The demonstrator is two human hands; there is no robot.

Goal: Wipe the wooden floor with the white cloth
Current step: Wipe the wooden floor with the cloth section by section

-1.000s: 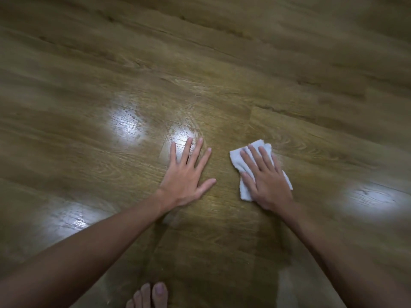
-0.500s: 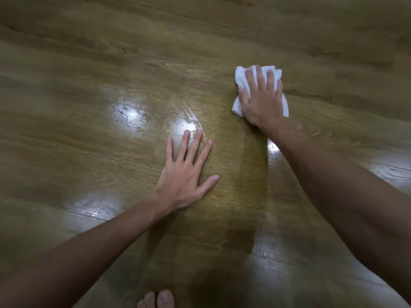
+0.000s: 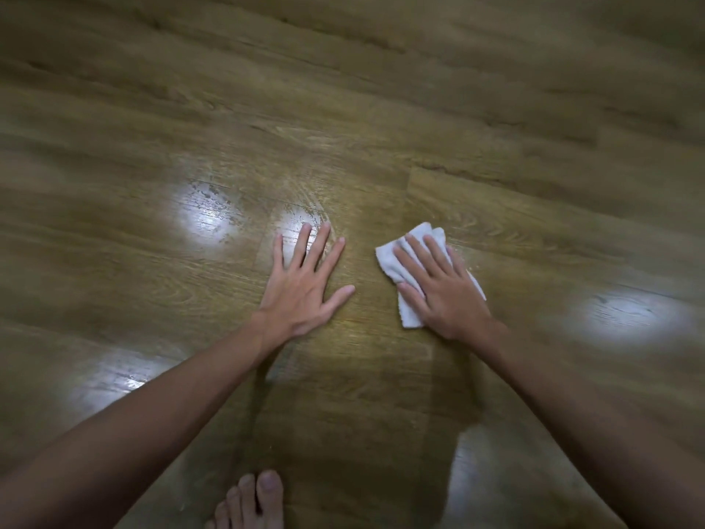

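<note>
Wiping of glossy wooden floor (image 3: 496,120) with folded white cloth (image 3: 410,316).

Right hand (image 3: 442,295) flat on the soft, terry-like cloth, fingers straight and slightly apart, pressing it on the planks just right of the left hand (image 3: 301,288). Left hand flat on bare grained wood, fingers spread wide. Bare toes (image 3: 255,498) at lower edge; round bright light reflections (image 3: 208,219) on smooth surface.
</note>
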